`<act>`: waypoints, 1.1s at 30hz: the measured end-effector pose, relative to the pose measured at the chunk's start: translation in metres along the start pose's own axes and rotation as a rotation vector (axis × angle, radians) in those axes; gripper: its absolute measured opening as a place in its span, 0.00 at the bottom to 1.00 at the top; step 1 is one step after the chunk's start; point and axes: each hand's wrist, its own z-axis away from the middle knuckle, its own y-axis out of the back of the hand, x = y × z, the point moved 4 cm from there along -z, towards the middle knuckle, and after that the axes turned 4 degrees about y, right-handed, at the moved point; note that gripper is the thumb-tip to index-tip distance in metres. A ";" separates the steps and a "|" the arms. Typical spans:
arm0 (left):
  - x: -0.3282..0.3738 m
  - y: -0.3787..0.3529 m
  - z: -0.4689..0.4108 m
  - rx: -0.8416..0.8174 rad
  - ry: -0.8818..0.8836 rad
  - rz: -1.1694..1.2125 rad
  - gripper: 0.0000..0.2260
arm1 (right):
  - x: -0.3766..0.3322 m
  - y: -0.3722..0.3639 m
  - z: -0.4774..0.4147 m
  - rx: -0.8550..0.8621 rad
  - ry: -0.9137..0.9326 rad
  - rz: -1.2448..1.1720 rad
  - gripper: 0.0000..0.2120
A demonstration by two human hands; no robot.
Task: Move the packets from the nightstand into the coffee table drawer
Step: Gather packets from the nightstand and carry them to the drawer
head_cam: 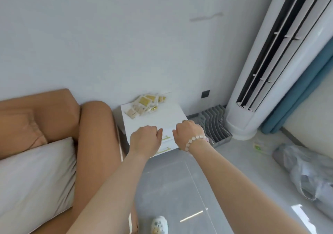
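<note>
A heap of small beige and yellow packets (146,104) lies at the back of the white nightstand (162,116), against the wall. Both my arms reach toward the nightstand's front edge. My left hand (145,137) hovers in front of its drawers with the fingers curled under and nothing visible in it. My right hand (188,131), with a bead bracelet on the wrist and a ring, is at the front right corner, fingers also curled and holding nothing that I can see. Both hands are well short of the packets. The coffee table is not in view.
A tan sofa (54,118) with a grey pillow (32,176) flanks the nightstand on the left. To the right are a grey slotted rack (214,125), a tall white air conditioner (266,71) and a plastic bag (306,176) on the grey floor. A slipper (159,224) shows below.
</note>
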 end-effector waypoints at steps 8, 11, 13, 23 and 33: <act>-0.063 -0.009 -0.064 -0.020 0.069 -0.002 0.20 | -0.044 -0.007 -0.087 -0.020 0.074 0.004 0.19; -0.090 -0.006 -0.096 -0.002 0.096 -0.011 0.20 | -0.060 -0.002 -0.122 -0.014 0.087 0.000 0.19; -0.104 -0.007 -0.113 -0.007 0.104 -0.010 0.20 | -0.067 0.000 -0.143 -0.017 0.080 -0.009 0.19; -0.140 -0.016 -0.182 -0.028 0.098 0.013 0.19 | -0.083 0.004 -0.218 -0.036 0.073 0.030 0.19; -0.168 -0.027 -0.264 -0.056 0.217 0.040 0.20 | -0.090 0.005 -0.318 -0.083 0.177 0.077 0.19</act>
